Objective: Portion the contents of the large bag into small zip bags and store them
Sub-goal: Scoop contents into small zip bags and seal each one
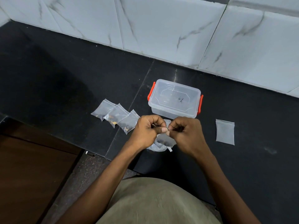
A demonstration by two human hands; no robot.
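both hands met just in front of the container, fingers curled and thumbs pressed forward; the left hand and the right hand each pinched the top edge of a small zip bag, which hung between and below them with a few dark pieces showing through its lower part; under that bag lay a crumpled clear bag on the black counter, mostly hidden by the hands, and whether it was the large bag could not be told for certain; a small white tab stuck out at its right edge; to the left of the hands three filled zip bags lay in an overlapping row, each with dark and yellowish bits inside, the nearest one just beside the left hand; behind the hands stood a clear plastic container with its lid on and orange clips at both ends, a dark mark scrawled on the lid; well to the right an empty zip bag lay flat and alone on the counter; a white marbled tile wall ran along the back of the counter; a brown wooden surface showed at the lower left; the person's beige clothing filled the bottom of the view.
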